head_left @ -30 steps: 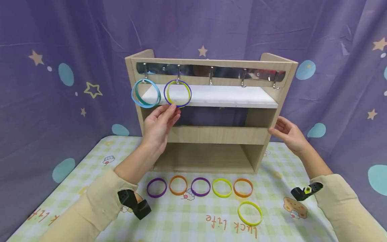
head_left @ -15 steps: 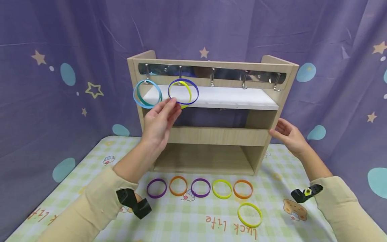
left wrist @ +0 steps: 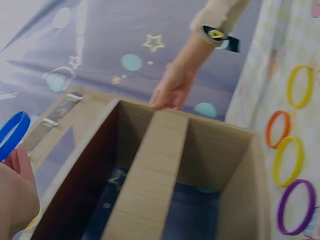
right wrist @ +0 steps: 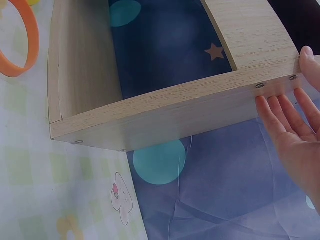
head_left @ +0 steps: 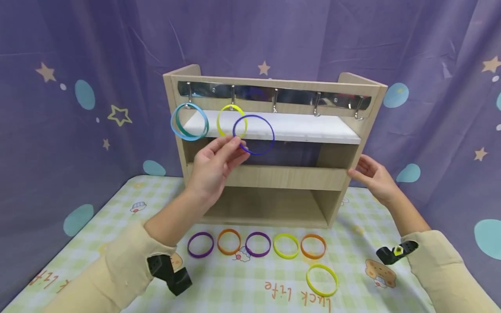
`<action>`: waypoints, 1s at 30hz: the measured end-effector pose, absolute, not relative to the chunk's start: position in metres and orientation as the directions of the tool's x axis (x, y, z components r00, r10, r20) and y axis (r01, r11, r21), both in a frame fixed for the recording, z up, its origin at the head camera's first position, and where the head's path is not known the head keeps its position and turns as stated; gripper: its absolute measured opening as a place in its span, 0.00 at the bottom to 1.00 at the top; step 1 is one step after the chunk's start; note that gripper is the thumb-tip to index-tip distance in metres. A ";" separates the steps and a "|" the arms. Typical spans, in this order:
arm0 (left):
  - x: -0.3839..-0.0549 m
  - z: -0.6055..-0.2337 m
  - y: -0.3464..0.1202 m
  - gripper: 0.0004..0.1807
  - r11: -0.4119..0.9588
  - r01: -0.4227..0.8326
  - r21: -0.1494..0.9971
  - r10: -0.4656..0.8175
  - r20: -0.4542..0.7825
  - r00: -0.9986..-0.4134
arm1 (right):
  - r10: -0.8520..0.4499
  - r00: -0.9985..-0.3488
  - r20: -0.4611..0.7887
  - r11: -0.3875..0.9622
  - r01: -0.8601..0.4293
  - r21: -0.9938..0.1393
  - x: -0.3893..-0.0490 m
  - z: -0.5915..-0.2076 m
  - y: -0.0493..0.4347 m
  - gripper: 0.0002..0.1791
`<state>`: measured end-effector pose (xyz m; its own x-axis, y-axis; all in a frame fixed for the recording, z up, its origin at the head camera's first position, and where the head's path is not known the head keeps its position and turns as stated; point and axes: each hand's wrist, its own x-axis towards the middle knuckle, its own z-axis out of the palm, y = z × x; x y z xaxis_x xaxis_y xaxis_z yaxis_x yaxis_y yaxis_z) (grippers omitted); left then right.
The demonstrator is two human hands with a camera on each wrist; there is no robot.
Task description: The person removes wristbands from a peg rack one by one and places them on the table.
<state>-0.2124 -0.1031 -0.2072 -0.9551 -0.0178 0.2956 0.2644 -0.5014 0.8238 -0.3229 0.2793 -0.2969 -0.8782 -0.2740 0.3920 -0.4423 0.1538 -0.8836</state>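
My left hand (head_left: 213,167) pinches a thin blue wristband (head_left: 272,130) between thumb and fingertips, in front of the shelf unit's white board. Behind it a yellow wristband (head_left: 220,116) hangs from the second hook, partly overlapped by the blue one in the head view. Light blue and teal wristbands (head_left: 174,126) hang together on the leftmost hook (head_left: 189,93). In the left wrist view the blue wristband (left wrist: 20,131) shows at the left edge. My right hand (head_left: 372,177) rests against the right side of the wooden shelf unit (head_left: 282,177), fingertips on the outer panel, thumb at its front edge.
Purple, orange and yellow wristbands lie in a row on the checked tablecloth (head_left: 235,282) before the unit. Another yellow wristband (head_left: 335,282) lies nearer, at the right. Three more hooks on the metal strip (head_left: 297,96) hold nothing. A purple curtain (head_left: 250,34) stands behind.
My left hand has drawn the blue wristband away from the second hook, rightward and down. The yellow wristband stays hanging there. My right hand keeps its place.
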 end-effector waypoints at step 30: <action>-0.200 -0.339 -0.069 0.16 -0.053 -0.121 0.991 0.264 -0.103 -0.959 | -0.268 -0.886 0.379 0.100 -0.417 -0.903 -0.324 -0.295 0.278 0.21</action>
<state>-0.2000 -0.0691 -0.3394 -0.9589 0.2643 -0.1030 -0.1212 -0.0532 0.9912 -0.3238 0.2781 -0.2955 -0.8856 -0.2681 0.3793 -0.4171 0.0996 -0.9034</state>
